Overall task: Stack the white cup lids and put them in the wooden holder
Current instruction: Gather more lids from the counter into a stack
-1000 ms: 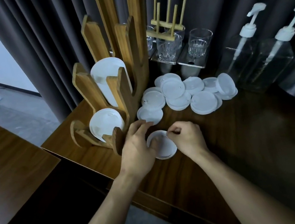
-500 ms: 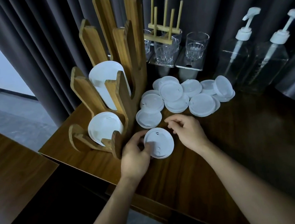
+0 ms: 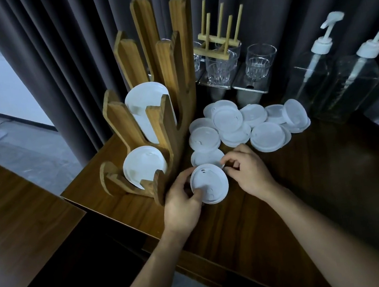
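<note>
A person's right hand, which half a second earlier lay open just beyond the white cup lid on the dark wooden table, has closed in on the lid's far right rim, thumb and forefinger now pinching its edge; a second before, both hands were bunched over the same lid nearer the table's front. The left hand keeps its place on the lid's left side, thumb laid across the near face and fingers curled behind the rim, so the lid is gripped between both hands and tilted slightly toward the camera, just beside the foot of the wooden holder. Both forearms reach in from the bottom of the frame, wrists roughly level. The holder's lowest slot already carries a lid stack, with a taller stack in the slot above. Another single lid lies flat on the table directly behind the held one, and a loose pile of lids spreads further back in front of the drinking glasses and pump bottles.
</note>
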The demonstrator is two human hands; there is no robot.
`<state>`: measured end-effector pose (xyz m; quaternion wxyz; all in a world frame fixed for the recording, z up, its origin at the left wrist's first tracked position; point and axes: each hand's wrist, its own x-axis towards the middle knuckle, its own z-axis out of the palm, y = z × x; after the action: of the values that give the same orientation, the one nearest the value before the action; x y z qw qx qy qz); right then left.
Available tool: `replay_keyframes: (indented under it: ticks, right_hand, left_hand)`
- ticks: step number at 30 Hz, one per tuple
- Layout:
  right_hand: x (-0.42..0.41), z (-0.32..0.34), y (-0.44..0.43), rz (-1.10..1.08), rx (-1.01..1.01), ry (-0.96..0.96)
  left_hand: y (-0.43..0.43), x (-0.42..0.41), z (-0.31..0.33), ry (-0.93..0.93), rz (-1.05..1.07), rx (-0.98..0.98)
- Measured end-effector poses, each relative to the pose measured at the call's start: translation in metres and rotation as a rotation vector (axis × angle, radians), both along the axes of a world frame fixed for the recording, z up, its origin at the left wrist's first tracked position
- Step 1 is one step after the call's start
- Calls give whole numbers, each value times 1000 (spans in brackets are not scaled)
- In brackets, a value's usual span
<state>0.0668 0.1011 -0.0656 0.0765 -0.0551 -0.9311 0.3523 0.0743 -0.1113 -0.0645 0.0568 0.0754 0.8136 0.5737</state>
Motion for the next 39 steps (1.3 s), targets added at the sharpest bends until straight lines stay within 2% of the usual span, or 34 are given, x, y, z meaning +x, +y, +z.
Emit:
replay_keyframes:
  ticks: [5, 12, 15, 18, 23, 27, 32, 39]
  right_hand:
    - [23, -1, 10, -49, -48, 25]
    - [57, 2, 15, -161, -271, 161]
    - [67, 6, 6, -197, -309, 257]
    - [71, 3, -7, -149, -264, 333]
    - [66, -11, -19, -31, -206, 367]
    - [65, -17, -23, 0, -209, 366]
    - [68, -18, -26, -18, -177, 396]
    - [69, -19, -26, -19, -89, 323]
  left_hand:
    - [2, -1, -2, -11, 8, 2]
    - [6, -1, -2, -37, 75, 59]
    - [12, -2, 0, -58, 138, 107]
    - [21, 0, 2, -78, 132, 175]
    - [27, 5, 2, -26, -89, 196]
    - [20, 5, 5, 2, -176, 213]
    - [18, 5, 5, -6, -193, 248]
    - [14, 1, 1, -42, -155, 302]
